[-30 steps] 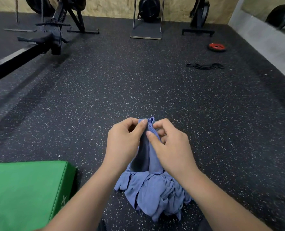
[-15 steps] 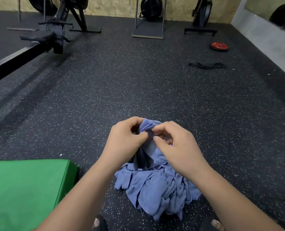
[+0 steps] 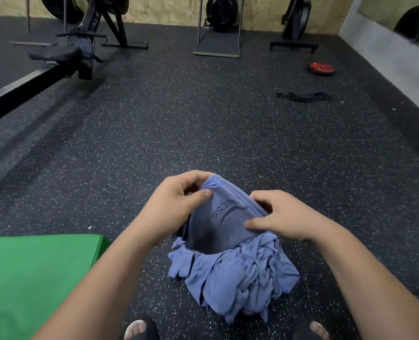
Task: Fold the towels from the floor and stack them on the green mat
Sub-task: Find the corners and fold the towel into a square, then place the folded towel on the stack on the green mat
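Pinching the doubled hem of a blue towel (image 3: 218,222), the left hand (image 3: 176,207) holds one upper corner between the thumb and curled fingers. The right hand (image 3: 284,217) grips the same hem further along, with the thumb on the near face. Both hands are closed on the cloth. The towel hangs raised over a crumpled blue heap (image 3: 235,278) on the floor (image 3: 203,131), near the right edge of the green mat (image 3: 31,278) but apart from it. The number of towels in the heap cannot be told from its folds. Judging by its sag, the cloth is light, soft and limp, with no stiffness of its own. Take hold at the hem corners, spread them apart, and keep the edge taut so the towel folds square.
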Demonstrator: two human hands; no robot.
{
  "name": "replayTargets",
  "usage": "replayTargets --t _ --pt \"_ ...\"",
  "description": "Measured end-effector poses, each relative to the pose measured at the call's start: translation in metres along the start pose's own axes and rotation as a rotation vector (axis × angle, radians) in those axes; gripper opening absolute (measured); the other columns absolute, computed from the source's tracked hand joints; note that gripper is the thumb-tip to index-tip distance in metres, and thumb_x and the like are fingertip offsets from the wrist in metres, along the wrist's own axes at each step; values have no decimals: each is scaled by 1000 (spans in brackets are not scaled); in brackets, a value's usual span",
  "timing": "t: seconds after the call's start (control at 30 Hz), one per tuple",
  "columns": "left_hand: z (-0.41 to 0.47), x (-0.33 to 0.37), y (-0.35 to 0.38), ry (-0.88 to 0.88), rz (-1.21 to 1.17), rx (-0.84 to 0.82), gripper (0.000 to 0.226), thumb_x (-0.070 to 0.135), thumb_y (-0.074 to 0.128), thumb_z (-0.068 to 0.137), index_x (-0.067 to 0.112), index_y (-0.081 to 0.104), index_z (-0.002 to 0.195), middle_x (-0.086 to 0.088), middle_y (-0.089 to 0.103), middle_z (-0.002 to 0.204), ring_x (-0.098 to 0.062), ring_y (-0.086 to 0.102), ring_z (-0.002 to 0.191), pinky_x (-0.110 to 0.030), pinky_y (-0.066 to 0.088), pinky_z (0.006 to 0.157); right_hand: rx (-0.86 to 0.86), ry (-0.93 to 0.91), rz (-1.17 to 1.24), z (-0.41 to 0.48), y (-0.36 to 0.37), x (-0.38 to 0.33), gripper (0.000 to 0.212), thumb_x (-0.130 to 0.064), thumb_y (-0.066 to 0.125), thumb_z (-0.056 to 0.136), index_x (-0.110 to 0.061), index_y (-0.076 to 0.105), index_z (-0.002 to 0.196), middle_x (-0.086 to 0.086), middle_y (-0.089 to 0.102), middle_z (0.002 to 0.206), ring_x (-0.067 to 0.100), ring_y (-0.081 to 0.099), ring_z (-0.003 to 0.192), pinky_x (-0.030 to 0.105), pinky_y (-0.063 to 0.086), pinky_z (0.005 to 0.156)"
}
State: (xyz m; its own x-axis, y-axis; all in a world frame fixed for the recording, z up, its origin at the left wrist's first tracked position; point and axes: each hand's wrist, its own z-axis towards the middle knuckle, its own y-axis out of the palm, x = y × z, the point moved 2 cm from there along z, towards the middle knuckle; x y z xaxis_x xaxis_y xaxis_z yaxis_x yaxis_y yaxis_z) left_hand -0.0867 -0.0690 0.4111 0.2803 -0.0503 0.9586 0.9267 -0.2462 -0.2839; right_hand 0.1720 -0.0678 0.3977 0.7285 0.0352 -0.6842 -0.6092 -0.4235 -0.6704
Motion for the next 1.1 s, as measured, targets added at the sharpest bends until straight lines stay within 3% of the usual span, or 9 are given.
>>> replayTargets --t 0.2,0.33,0.43,0.53,0.7,0.77,0.9,1.0,1.1 --pt "-4 -13 -24 -41 -127 129 24 9 64 107 25 79 119 -1 81 114 -17 75 105 -41 58 99 33 14 682 9 15 3 17 -15 73 96 -6 60 101 4 67 92 18 62 88 30 51 78" --pt "-8 -26 -42 -94 -213 276 21 12 62 108 23 78 115 -5 81 112 -19 74 101 -48 57 98 28 26 1108 26 51 -20 43 -26 72 99 -1 60 132 15 73 130 28 68 117 52 50 110" --pt "-12 -37 -63 -94 -210 348 18 12 62 108 21 77 116 -7 81 112 -19 73 99 -47 56 98 -136 35 1073 37 84 -37 57 -17 78 93 -10 58 146 10 72 140 28 67 131 52 49 113" --pt "-21 -55 -93 -107 -176 384 16 15 63 108 23 76 115 -4 81 110 -17 72 98 -46 56 96 -181 113 997 54 117 -46 45 -7 72 98 -4 60 142 11 74 134 32 67 130 49 53 108" --pt "-54 -106 -150 -209 98 458 15 22 61 108 36 68 106 8 79 92 -12 66 78 -37 49 72 -104 145 1041 81 177 -79 30 -24 62 109 -18 62 138 3 76 132 27 72 120 49 59 99" --pt "-71 -131 -173 -288 166 462 9 27 60 108 36 64 107 5 80 93 -18 68 81 -37 49 72 -63 158 963 90 214 -93 28 -32 65 107 -22 64 133 -2 78 127 22 73 120 54 56 107" --pt "-104 -186 -224 -449 226 457 6 34 62 107 37 65 102 -2 79 96 -26 71 90 -40 52 76 -64 173 765 106 294 -120 33 -47 75 92 -31 67 119 -8 78 117 18 75 110 60 60 99" --pt "-125 -227 -263 -528 277 443 4 34 64 105 34 66 102 0 79 94 -27 71 88 -42 56 78 -148 221 778 113 351 -140 28 -28 78 95 -23 64 119 -1 77 117 20 76 103 46 66 78" --pt "-139 -260 -294 -628 360 406 7 30 63 106 24 65 108 -10 72 86 -25 60 73 -36 45 66 -187 261 747 124 409 -154 25 -12 77 95 -15 62 115 5 76 113 18 74 93 25 54 57"
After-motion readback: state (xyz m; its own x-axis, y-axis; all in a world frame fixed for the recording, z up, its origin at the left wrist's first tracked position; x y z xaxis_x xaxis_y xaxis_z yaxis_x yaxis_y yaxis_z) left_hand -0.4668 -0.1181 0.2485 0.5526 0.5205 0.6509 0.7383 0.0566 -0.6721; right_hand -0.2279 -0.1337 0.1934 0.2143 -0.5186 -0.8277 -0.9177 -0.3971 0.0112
